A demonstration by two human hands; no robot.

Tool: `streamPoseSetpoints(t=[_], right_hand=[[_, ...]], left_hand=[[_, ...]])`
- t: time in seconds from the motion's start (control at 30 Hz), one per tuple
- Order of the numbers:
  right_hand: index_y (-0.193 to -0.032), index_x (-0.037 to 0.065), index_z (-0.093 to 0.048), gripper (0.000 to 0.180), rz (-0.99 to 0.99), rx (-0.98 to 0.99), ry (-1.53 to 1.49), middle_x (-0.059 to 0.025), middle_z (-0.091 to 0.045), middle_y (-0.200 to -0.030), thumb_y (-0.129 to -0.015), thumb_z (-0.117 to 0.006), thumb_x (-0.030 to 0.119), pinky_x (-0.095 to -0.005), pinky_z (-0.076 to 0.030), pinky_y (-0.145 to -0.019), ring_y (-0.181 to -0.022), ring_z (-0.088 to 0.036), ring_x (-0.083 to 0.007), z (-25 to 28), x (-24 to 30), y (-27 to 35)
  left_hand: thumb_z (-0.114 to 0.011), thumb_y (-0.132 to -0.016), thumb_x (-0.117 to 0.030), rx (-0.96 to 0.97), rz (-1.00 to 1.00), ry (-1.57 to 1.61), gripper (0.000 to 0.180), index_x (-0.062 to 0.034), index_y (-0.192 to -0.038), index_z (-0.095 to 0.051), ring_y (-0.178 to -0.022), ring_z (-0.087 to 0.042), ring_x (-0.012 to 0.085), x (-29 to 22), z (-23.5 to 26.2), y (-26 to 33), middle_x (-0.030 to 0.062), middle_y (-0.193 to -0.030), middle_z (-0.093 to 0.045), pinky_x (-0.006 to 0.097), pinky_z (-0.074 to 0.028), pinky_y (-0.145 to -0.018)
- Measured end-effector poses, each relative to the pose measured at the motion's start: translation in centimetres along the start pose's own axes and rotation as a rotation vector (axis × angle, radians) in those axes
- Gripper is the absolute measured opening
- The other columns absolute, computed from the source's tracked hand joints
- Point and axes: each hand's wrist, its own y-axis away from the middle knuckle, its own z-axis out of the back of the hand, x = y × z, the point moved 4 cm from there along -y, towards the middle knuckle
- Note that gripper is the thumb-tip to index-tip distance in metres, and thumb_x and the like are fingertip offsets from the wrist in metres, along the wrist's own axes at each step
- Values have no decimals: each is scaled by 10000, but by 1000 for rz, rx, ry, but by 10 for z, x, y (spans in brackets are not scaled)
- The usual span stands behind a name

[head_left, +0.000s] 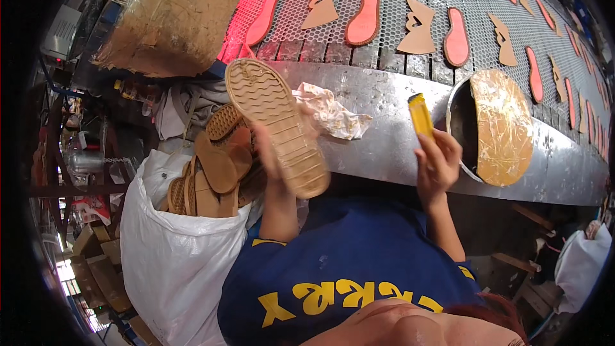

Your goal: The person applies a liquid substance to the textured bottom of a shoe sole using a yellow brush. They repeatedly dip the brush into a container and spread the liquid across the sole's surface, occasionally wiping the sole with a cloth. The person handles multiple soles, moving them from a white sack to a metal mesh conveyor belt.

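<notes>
My left hand (268,154) is closed round the edges of a tan shoe sole (272,115), which stands tilted with its wavy, grooved tread showing. Part of that hand is behind the sole. In my right hand (439,163) is a flat yellow brush (421,115) with a dark tip, gripped at its lower end and pointing up above the metal ledge. Just right of it stands a round metal pot (450,118), half covered by a tan taped lid (503,128). A crumpled patterned cloth (333,112) lies on the ledge beside the sole.
A mesh conveyor (391,0) carries pink insoles (364,16) and tan cut-out pieces (419,25) beyond the metal ledge (378,147). To my left, a white sack (182,250) holds several soles (214,163). A worn brown board (173,19) rises at the far left.
</notes>
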Motion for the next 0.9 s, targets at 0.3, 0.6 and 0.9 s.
streamPoseSetpoints(t=[0.3, 0.6, 0.9], right_hand=[[-1138, -7, -573, 394, 111, 394, 43, -215, -467, -1230, -783, -636, 152, -524, -278, -1046, -1257, -352, -411, -75, 40, -9], [-677, -19, -550, 128, 204, 506, -75, -200, -492, -1235, -617, -654, 25, -505, -277, -1063, -1296, -323, -408, -116, 49, -32], [-771, 1, -496, 104, -346, 268, -983, -94, -644, -854, -714, -499, -86, -231, -472, -639, -702, -580, -94, -48, 33, -70]], left_hand=[[-364, -919, -557, -24, -49, 226, 772, -44, -1444, -123, -632, -561, 291, -40, -23, 18, 340, -1276, -355, 295, -454, -381], [-470, -915, -457, 132, 208, 331, 781, -6, -1426, -89, -580, -561, 276, -34, -15, 20, 334, -1283, -322, 318, -495, -443], [-537, -866, -477, 341, 682, 597, 831, -9, -1405, -112, -575, -587, 258, -5, -56, 29, 314, -1082, -414, 321, -532, -492]])
